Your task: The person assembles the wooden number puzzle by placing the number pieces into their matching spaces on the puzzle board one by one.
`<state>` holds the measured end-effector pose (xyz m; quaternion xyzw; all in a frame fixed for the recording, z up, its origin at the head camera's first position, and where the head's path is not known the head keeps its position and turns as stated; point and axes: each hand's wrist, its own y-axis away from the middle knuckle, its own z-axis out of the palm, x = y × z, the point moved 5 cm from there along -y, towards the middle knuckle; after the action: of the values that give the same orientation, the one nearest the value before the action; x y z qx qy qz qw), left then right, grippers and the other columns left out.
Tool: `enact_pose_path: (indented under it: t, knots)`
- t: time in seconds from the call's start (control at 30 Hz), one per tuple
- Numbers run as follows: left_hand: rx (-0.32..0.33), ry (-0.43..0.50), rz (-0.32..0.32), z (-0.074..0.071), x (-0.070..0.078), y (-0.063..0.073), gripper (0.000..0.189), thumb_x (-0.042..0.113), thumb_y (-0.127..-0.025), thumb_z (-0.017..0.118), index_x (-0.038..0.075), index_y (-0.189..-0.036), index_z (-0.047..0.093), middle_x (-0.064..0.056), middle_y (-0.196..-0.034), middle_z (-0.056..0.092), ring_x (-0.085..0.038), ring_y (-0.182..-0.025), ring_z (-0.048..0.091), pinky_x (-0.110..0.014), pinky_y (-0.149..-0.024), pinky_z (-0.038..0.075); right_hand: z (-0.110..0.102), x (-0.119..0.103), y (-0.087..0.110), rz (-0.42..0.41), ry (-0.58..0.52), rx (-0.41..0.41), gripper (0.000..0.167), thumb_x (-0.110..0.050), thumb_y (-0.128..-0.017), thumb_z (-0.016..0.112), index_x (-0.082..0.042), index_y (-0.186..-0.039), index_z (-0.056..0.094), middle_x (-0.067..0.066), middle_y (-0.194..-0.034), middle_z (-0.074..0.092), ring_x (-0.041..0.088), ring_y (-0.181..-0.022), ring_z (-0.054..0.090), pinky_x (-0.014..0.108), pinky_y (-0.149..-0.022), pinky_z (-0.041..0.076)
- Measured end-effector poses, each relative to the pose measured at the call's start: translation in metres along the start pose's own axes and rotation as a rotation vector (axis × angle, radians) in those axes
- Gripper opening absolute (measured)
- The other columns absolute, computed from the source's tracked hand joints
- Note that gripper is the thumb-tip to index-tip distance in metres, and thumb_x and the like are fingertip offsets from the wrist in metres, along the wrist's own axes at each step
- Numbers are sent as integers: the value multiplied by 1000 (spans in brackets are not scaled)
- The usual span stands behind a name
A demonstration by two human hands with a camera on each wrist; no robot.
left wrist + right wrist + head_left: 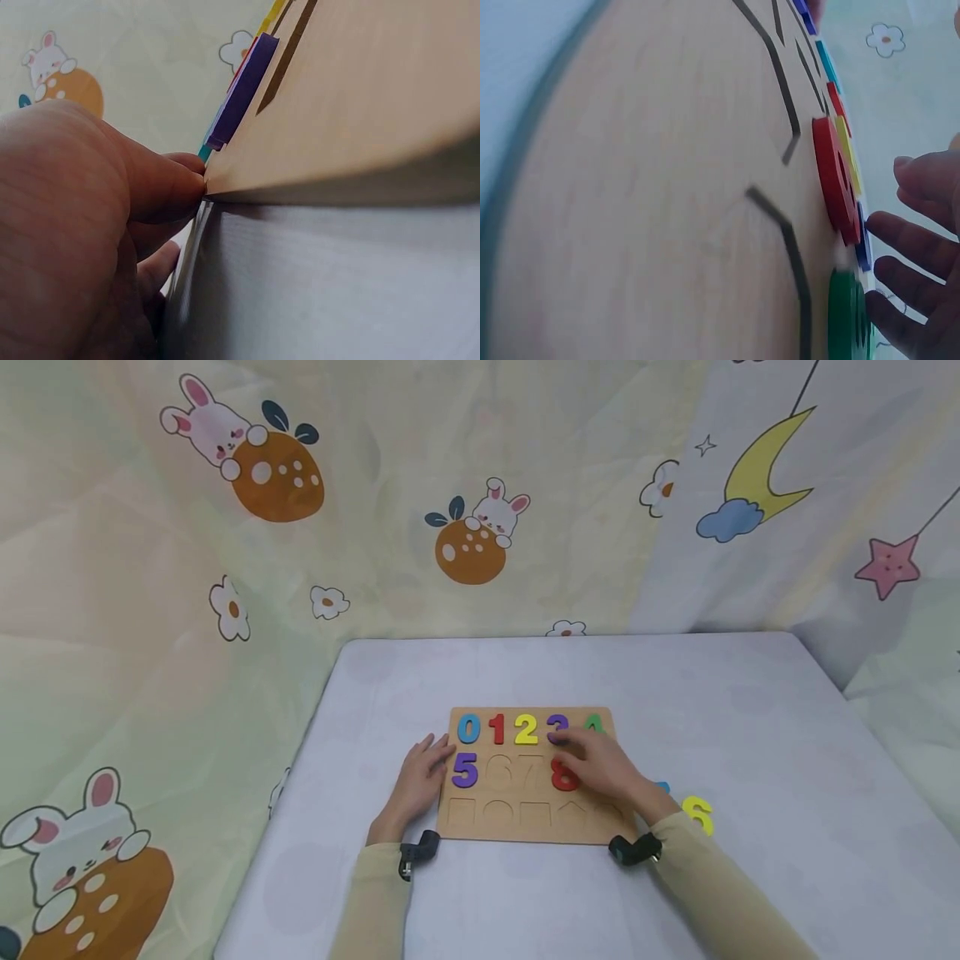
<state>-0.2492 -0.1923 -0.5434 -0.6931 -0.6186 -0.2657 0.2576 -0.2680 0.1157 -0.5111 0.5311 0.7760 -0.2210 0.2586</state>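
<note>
A wooden number board lies on the table with colored number pieces in its recesses. My left hand is at the board's left edge, its fingertips touching the edge beside the purple 5; the same fingers meet the edge in the left wrist view. Over the board's right side, my right hand has loosely extended fingers and holds nothing. Its fingertips are close to the purple 3 and red 8. A green piece stands beside the 8 in the right wrist view, hidden under the hand from above.
Along the top row sit a blue 0, red 1, yellow 2 and green 4. A yellow 6 lies on the white table right of the board, near a partly hidden blue piece.
</note>
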Motion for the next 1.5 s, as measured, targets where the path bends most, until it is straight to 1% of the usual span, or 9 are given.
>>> enact_pose_path:
  t: [0.17,0.47,0.63,0.87,0.97,1.13,1.3,1.37,1.5]
  knots:
    - [-4,3,-8,0,0,1,38,10,-99,51,13,-136,58,6,-154,39,-21,-148,20,-43,-124,11,-6,4,7,0,2,42,34,-22,-92,69,-15,-125,67,3,-126,66,27,-121,57,50,-100,50]
    - [-3,16,-27,3,-3,4,38,10,-99,52,15,-136,58,7,-154,39,-20,-149,19,-44,-124,12,-12,17,16,55,42,32,39,-22,-94,67,-10,-130,62,8,-124,66,29,-114,61,51,-98,51]
    - [-9,19,-28,2,-2,3,38,11,-99,52,14,-136,58,7,-154,39,-19,-149,19,-44,-124,12,-17,25,22,71,91,35,38,-26,-94,66,-10,-129,63,10,-126,64,33,-120,57,54,-101,48]
    - [-3,16,-14,2,-1,3,38,10,-99,52,14,-136,58,6,-154,40,-21,-149,20,-45,-124,12,-27,32,34,35,110,65,36,-21,-93,67,-7,-126,64,13,-126,64,37,-121,55,56,-103,45]
    - [-6,17,-21,2,-2,3,38,10,-99,52,14,-136,58,7,-154,39,-21,-149,19,-46,-124,12,-31,36,39,33,116,75,36,-20,-92,67,-7,-126,64,14,-126,64,37,-122,54,57,-103,44]
    - [-13,16,-26,3,-2,3,38,10,-99,52,15,-136,58,8,-154,39,-21,-149,18,-45,-124,11,-41,44,51,66,138,73,38,-24,-94,65,-6,-127,63,15,-127,63,38,-123,53,57,-102,45]
    - [3,17,2,0,1,2,38,7,-98,52,13,-135,59,5,-153,40,-23,-148,20,-46,-124,10,-50,54,64,102,158,76,41,-27,-94,66,-4,-128,62,17,-129,62,40,-124,51,58,-103,44]
    - [9,15,21,0,1,1,38,6,-97,53,11,-135,59,2,-153,41,-25,-148,21,-47,-123,11,-53,58,69,100,163,80,40,-24,-93,67,-4,-127,61,18,-128,62,40,-123,52,58,-102,44]
    - [12,17,16,0,0,0,38,7,-97,53,13,-135,59,4,-153,41,-24,-148,21,-46,-124,10,-57,64,78,77,164,99,38,-18,-92,67,-2,-127,61,19,-126,62,41,-120,54,58,-99,46]
